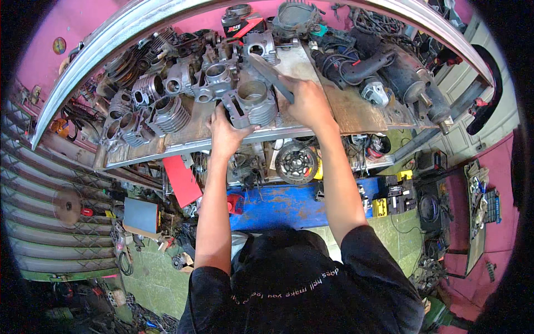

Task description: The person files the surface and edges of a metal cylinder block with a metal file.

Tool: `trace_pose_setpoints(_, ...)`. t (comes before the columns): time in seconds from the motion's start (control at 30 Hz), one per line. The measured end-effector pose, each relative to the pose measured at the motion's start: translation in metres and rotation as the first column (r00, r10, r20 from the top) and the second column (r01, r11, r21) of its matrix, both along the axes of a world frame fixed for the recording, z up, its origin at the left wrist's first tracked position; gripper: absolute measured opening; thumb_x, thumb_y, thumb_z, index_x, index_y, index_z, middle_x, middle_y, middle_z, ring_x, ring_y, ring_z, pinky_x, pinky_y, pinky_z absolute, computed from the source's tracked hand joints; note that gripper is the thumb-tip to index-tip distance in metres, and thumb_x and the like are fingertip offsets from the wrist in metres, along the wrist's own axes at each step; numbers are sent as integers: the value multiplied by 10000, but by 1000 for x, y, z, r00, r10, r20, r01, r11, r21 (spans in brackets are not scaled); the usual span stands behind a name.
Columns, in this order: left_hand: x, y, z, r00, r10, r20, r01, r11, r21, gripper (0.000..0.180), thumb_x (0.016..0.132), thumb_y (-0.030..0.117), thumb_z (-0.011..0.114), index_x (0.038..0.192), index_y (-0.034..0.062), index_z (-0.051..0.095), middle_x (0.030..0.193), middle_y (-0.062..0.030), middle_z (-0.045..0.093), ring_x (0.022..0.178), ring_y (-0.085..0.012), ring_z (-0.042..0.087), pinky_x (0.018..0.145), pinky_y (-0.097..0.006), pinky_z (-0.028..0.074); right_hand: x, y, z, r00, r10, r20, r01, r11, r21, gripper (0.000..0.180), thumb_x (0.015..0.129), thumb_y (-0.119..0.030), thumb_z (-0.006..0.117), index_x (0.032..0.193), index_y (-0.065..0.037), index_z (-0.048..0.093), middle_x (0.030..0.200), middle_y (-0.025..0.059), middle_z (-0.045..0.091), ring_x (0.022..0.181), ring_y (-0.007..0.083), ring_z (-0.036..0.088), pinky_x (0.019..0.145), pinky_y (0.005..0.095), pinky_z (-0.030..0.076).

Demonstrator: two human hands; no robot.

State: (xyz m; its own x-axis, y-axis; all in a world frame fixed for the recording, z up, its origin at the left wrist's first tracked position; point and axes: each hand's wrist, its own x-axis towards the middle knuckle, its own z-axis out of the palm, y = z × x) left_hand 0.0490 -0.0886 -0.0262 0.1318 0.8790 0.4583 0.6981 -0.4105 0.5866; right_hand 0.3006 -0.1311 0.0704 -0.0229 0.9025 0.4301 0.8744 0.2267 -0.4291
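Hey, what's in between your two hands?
In the head view, a finned metal cylinder sits between the left hand and the right hand.

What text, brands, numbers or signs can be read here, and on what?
Wording and brands not copied out, only where they stand:
Black shirt: curved line of white lettering, partly readable.
Red-and-black box: light lettering, small.
Round wall plaque: too small to tell whether it has text.
Cylinder and flat tool: no text I can make out.
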Motion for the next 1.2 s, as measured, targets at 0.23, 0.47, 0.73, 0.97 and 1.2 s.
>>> trace_pose_setpoints(0.23,-4,-4,4,1000,10,-6,-10,1000,-8,1220,567,448,1046,1489,-68,435,1364,-286,618,1317,-458,559,1178,-577,317,-13,-105,19,982,27,185,-51,991,124,668,702,18,673,1369,62,673,1246,279,711,995,398,741,951,469,586)
trace_pose_setpoints(0.47,2,2,4,1000,-12,-20,12,1000,7,1220,565,459,1043,1486,-61,433,1375,-294,606,1324,-459,549,1169,-582,324,-8,-14,34,965,3,261,5,1000,-29,686,715,32,668,1397,-32,690,1131,251,750,1049,435,723,927,514,581)
trace_pose_setpoints(0.73,-4,2,-4,1000,-6,-3,5,999,-44,1234,559,475,1040,1489,-57,429,1369,-292,601,1320,-475,535,1169,-590,345,-8,-47,35,976,89,198,-93,996,12,707,720,77,627,1414,-45,684,1151,275,742,1045,453,718,947,518,579)
trace_pose_setpoints(0.97,-6,-1,3,1000,9,-25,-11,998,-66,1263,551,494,1042,1500,-56,416,1386,-292,585,1335,-478,522,1175,-591,346,-44,-129,33,981,-81,179,68,995,76,603,757,8,659,1355,82,660,1236,260,732,984,377,756,930,477,581)
trace_pose_setpoints(1.2,8,-11,14,1000,4,15,-2,997,-75,1207,606,445,1028,1504,-67,406,1400,-290,570,1349,-474,505,1179,-586,336,-59,-63,7,973,-216,76,208,973,102,660,739,51,661,1398,65,633,1337,241,695,1090,436,711,991,483,575)
